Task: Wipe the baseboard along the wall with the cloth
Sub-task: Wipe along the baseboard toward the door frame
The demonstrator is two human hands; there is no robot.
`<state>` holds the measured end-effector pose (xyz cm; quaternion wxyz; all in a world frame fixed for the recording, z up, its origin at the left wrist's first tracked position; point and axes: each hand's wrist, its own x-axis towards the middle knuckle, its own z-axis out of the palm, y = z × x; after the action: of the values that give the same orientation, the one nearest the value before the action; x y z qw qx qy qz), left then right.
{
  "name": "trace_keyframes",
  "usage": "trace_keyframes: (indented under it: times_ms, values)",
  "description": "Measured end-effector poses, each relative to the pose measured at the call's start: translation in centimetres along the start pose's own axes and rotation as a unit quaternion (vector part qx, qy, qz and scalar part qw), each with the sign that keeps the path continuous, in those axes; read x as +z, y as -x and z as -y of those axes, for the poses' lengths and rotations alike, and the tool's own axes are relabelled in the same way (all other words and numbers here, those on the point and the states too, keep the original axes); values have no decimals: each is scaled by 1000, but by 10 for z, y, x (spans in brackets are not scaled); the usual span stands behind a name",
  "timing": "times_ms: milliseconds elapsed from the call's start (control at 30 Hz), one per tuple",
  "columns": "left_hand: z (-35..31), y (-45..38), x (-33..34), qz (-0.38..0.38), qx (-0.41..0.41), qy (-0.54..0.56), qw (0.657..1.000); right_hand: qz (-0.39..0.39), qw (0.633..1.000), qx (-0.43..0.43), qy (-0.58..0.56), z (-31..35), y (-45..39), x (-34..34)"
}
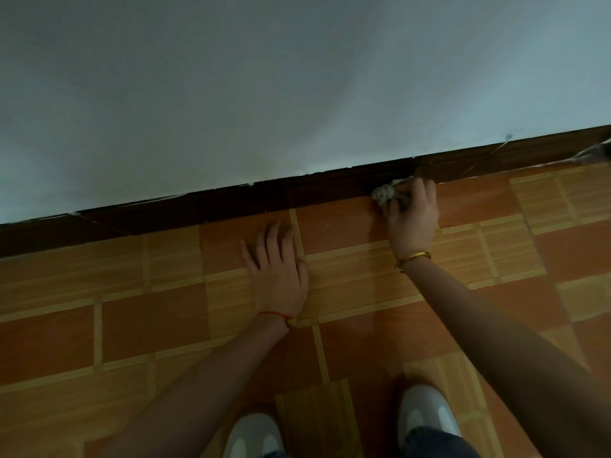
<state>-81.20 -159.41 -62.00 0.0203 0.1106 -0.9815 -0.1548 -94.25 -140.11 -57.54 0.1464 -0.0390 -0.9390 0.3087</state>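
A dark brown baseboard [231, 203] runs along the foot of a pale wall, rising from left to right across the view. My right hand [413, 216] is closed on a crumpled pale cloth [385, 193] and presses it against the baseboard where it meets the floor. My left hand [279, 269] lies flat on the floor tiles with its fingers spread, a short way in front of the baseboard and left of the cloth. It holds nothing.
The floor [148, 325] is orange and tan tile with striped bands. The pale wall [297, 77] fills the upper half. My two white shoes [426, 414] stand at the bottom edge. A thin cable or debris [588, 152] lies at the baseboard's far right.
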Motion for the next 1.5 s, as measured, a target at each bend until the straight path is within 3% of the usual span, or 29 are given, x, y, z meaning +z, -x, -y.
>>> trace_keyframes:
  times_ms: [367, 667, 900, 1033, 1267, 1500]
  values:
    - [-2, 0, -1, -25, 7, -3, 1000, 125, 974, -189, -23, 33, 27, 23]
    - [-1, 0, 2, -60, 19, 5, 998, 43, 997, -58, 4, -31, -13, -14]
    - [-2, -1, 3, -77, 18, 9, 997, 115, 981, -150, -39, 12, 15, 12]
    - [-1, -1, 3, -77, 20, 14, 997, 103, 984, -133, -62, 0, 7, 4]
    - [-2, 0, 2, -65, 18, 7, 998, 21, 999, -25, -8, -42, -22, -24]
    - [-2, 0, 1, -58, 15, 18, 998, 81, 993, -81, -27, 1, 10, 4]
